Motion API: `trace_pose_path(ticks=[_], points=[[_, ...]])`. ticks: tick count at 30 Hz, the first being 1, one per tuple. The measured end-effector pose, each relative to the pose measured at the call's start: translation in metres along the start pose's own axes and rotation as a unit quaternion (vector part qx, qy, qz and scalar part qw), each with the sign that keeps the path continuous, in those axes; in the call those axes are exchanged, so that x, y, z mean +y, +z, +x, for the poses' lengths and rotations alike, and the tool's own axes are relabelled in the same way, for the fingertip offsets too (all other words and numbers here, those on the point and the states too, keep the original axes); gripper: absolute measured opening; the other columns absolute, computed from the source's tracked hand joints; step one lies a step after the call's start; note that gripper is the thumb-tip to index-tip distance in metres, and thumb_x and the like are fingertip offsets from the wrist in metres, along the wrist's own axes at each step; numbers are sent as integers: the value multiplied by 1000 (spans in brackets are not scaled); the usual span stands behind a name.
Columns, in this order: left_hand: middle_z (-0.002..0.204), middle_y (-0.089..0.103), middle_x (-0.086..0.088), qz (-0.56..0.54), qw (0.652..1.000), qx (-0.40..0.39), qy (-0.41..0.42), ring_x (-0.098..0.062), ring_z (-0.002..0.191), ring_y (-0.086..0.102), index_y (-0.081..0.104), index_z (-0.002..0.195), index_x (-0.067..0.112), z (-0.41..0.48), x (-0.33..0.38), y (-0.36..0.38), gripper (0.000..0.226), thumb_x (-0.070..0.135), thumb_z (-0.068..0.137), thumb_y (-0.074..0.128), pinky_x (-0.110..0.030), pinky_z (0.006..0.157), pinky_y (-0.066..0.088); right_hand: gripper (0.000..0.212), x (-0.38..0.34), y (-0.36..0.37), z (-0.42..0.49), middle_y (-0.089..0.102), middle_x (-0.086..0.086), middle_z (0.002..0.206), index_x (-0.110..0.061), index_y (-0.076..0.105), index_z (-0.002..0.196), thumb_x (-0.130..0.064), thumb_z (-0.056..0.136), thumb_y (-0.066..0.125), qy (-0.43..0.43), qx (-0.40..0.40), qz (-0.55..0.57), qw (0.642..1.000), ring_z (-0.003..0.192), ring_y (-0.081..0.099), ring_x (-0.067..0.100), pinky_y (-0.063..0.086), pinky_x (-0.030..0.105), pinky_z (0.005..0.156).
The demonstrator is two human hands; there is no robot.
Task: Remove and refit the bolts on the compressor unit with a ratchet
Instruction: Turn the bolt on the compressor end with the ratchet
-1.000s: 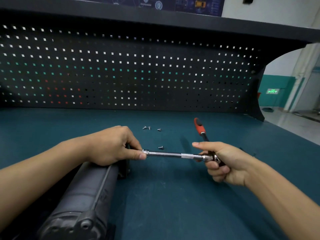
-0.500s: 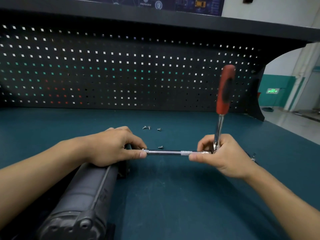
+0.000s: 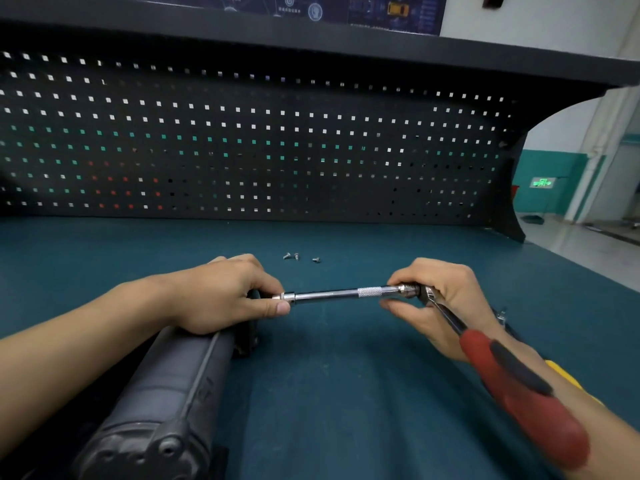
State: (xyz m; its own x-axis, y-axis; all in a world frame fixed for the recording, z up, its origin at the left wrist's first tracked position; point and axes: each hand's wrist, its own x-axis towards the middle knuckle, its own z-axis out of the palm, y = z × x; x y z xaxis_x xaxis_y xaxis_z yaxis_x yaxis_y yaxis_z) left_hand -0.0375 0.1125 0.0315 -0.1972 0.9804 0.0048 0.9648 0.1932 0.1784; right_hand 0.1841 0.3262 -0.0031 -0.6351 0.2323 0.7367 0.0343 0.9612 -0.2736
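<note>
A dark cylindrical compressor unit (image 3: 166, 386) lies lengthwise at the lower left of the bench. My left hand (image 3: 221, 292) rests on its far end, thumb and fingers pinching the socket tip of a chrome extension bar (image 3: 332, 295). The bar runs level to the right into the head of a ratchet. My right hand (image 3: 436, 299) grips the ratchet head and bar joint. The ratchet's red and black handle (image 3: 519, 389) slants down towards me along my right forearm. Three loose bolts (image 3: 298, 257) lie on the mat beyond the bar.
The teal bench mat (image 3: 346, 393) ends at a black pegboard (image 3: 242, 140) at the back. Something yellow (image 3: 568, 374) shows under my right forearm, and a small metal part (image 3: 501, 312) lies just right of my right hand. The bench's right edge opens to a floor.
The ratchet handle swung from pointing away over the bench, up to vertical, then down towards me. My right hand turned with it. A fourth bolt near the bar is now hidden. My left hand stayed.
</note>
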Motion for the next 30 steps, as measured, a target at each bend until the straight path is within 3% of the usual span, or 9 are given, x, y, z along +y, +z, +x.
trace_pose_path(ticks=[2,5,8,11,14,18,22,25,30], points=[[91,63,15,-6,1000,10,-1,2,108,44,65,83,42,0,0,0,39,71,83,39,-32,97,37,20,-1,1,0,63,-9,65,-21,77,74,-11,67,91,14,0,1,1000,60,58,9,44,22,60],[93,68,1,-12,1000,18,-2,-20,105,56,71,90,26,0,2,-1,63,81,84,40,-39,97,45,18,-4,1,-2,65,-10,63,-27,75,68,-13,71,87,98,-24,62,993,60,58,11,40,14,56],[91,69,-3,-14,1000,14,3,-27,105,59,72,88,25,0,2,-2,72,84,72,35,-44,95,46,18,-5,1,0,64,-13,58,-26,72,64,-19,73,86,166,-87,85,979,51,53,5,38,13,50],[90,70,-6,-29,999,12,7,-30,103,60,72,86,23,-1,3,-3,68,83,78,42,-44,93,47,17,-4,-2,2,56,-9,51,-17,73,65,-19,69,89,240,-123,153,951,45,43,7,34,17,45],[90,71,-2,-41,999,16,9,-28,102,61,74,87,21,-1,4,-3,55,70,85,50,-43,92,48,19,-6,-3,4,54,-6,54,-18,75,68,-23,64,93,306,-166,158,924,49,45,7,35,20,49],[92,72,-1,-55,998,13,3,-25,103,62,76,91,21,-1,5,-4,52,66,81,52,-40,91,48,21,-8,-6,5,45,-1,48,-10,73,73,-13,62,90,408,-229,249,848,39,32,11,25,20,39],[94,72,-6,-62,998,13,10,-28,103,61,77,93,20,-2,5,-4,60,70,77,49,-41,91,48,33,-11,-10,7,40,0,47,-12,67,76,-20,51,88,442,-288,300,795,37,24,10,19,18,38],[94,72,-3,-65,998,17,7,-25,103,62,77,94,21,-3,6,-5,61,71,75,48,-39,90,47,37,-13,-11,7,35,-1,47,-15,63,72,-33,48,86,456,-273,354,770,36,20,9,17,18,38],[93,74,1,-68,997,26,6,-24,101,63,77,92,22,-4,5,-5,55,68,78,52,-40,91,48,44,-12,-9,12,26,-5,43,-25,46,66,-58,65,75,533,-211,434,695,31,18,8,16,19,36]])
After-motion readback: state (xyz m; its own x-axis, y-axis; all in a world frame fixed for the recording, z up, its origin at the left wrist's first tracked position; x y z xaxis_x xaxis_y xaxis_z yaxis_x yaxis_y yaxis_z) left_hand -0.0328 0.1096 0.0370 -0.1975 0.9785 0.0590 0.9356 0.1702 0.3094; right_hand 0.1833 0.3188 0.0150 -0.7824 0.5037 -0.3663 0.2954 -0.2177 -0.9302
